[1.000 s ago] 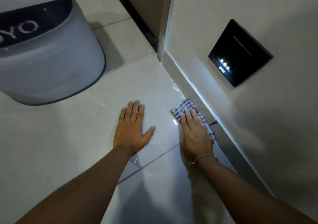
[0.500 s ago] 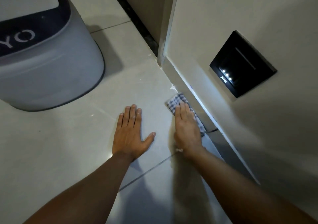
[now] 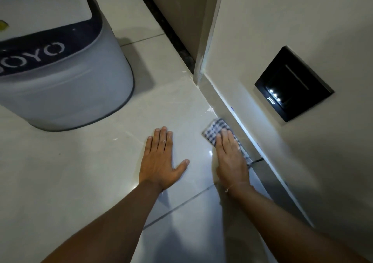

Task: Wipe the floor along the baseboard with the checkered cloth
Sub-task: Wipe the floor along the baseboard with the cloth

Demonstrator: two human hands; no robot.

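Note:
The checkered cloth lies flat on the pale floor tile, right against the baseboard that runs along the wall on the right. My right hand presses flat on the cloth, fingers together, covering most of it; only the cloth's far end and a strip along the baseboard show. My left hand rests palm down on the bare tile to the left, fingers spread, holding nothing. A small white smear sits on the floor just beyond the cloth.
A large grey bin with a dark band stands on the floor at the upper left. A black wall plate with small lights is set low in the wall. A door frame edge and dark threshold lie ahead.
My right hand has slid the cloth forward along the baseboard, toward the door frame corner. My left hand has stayed flat on the tile.

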